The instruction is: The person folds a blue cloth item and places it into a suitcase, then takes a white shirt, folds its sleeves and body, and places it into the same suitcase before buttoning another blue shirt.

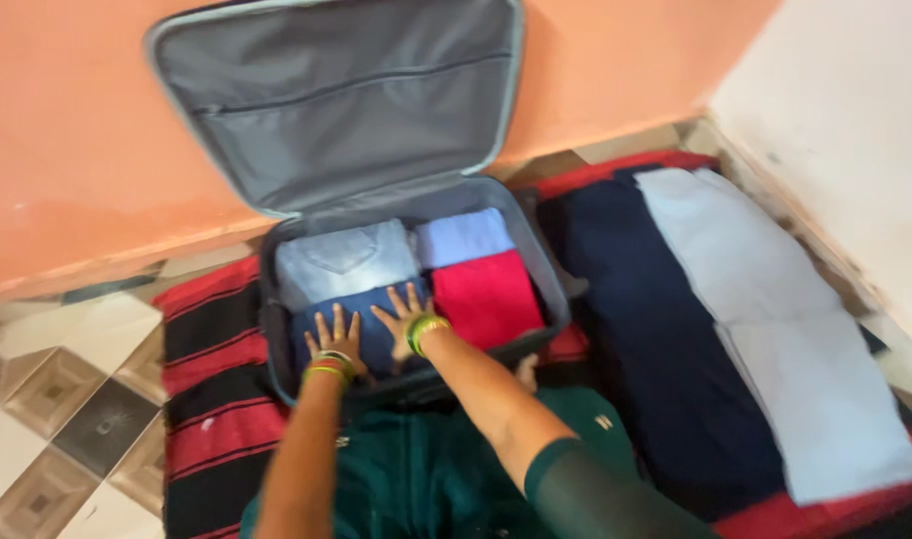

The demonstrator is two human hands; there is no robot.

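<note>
Two flat palms, fingers spread wide, nothing gripped. Beyond hands: grey suitcase [276,329], lid open against wall. Far right of hands: long pale cloth [765,329] on dark fabric. Just right of right hand [404,321]: red folded garment [486,297]. Under both, left hand [336,339] too: dark blue folded garment [376,344].

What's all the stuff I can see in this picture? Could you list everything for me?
suitcase: one, grey, open on the mat, lid leaning on the wall
dark blue garment: one, folded, front left of the case, under both hands
pale denim garment: one, light blue, back left
lilac garment: one, back right
red garment: one, front right
mat: one, red and black striped, on the tiled floor
navy cloth: one, right of the case
pale trousers: one, light blue, on the navy cloth
left hand: flat, green bangles
right hand: flat, green bangles
</note>
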